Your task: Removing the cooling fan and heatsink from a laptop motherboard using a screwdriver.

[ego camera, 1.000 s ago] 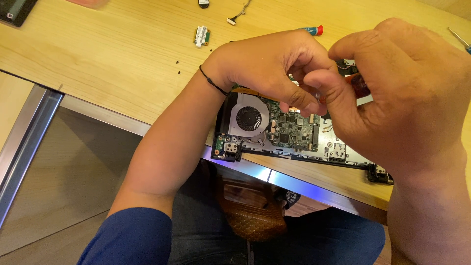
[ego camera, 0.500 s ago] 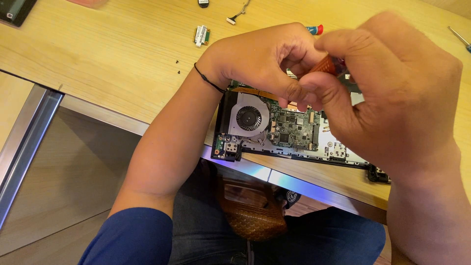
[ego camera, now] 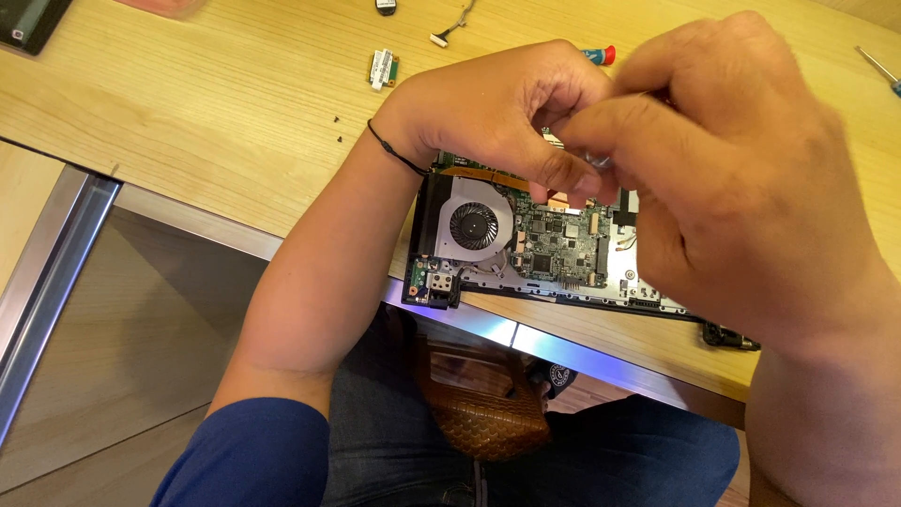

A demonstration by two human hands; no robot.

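An opened laptop base [ego camera: 554, 246] lies at the near edge of the wooden table [ego camera: 216, 122], showing a round grey fan [ego camera: 474, 225] and a green circuit board. My left hand [ego camera: 497, 113], a thin black band on its wrist, hovers over the board's far side with its fingers curled. Its fingertips pinch a small silvery piece [ego camera: 598, 160]. My right hand [ego camera: 741, 169] meets it from the right, fingers closed on the same piece; most of that piece is hidden. Both hands cover the upper right of the board.
On the table beyond lie a small green card [ego camera: 382, 68], a loose cable [ego camera: 455, 23], two tiny screws [ego camera: 336, 120], a blue-and-red tube [ego camera: 598, 54] and a screwdriver [ego camera: 878, 68]. A dark device [ego camera: 33, 21] sits far left. A brown bag [ego camera: 488, 404] rests between my legs.
Both hands have stayed together over the board; the right hand has shifted slightly up and left, and a reddish handle seen between the fingers earlier is now hidden.
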